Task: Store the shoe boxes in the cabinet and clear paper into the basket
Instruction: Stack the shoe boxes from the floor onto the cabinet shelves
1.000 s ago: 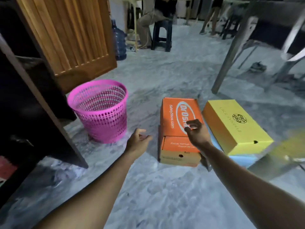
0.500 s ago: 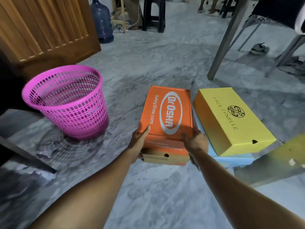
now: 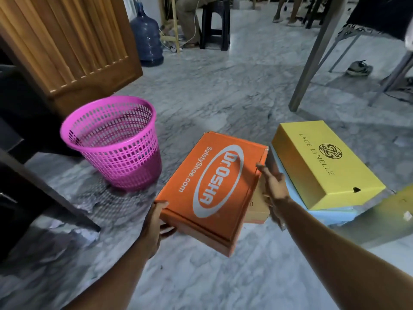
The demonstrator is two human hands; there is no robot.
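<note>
Left of the orange shoe box [image 3: 212, 189] stands the pink basket [image 3: 111, 142], contents unclear. The left hand [image 3: 154, 222] and right hand [image 3: 272, 184] clamp that lifted, tilted box's edges. Right: a yellow box [image 3: 324, 162] atop a blue one [image 3: 330, 214].

views: 1, head-worn, wide-angle. position: above the marble floor [image 3: 223, 90], at the person's head. facing: forward and down along both forearms. range: orange shoe box [image 3: 214, 189] near, at frame centre; pink basket [image 3: 111, 139] just beyond at left; wooden cabinet door [image 3: 67, 41] upper left; room recedes at top. shared coverage: none, only 1 view.
</note>
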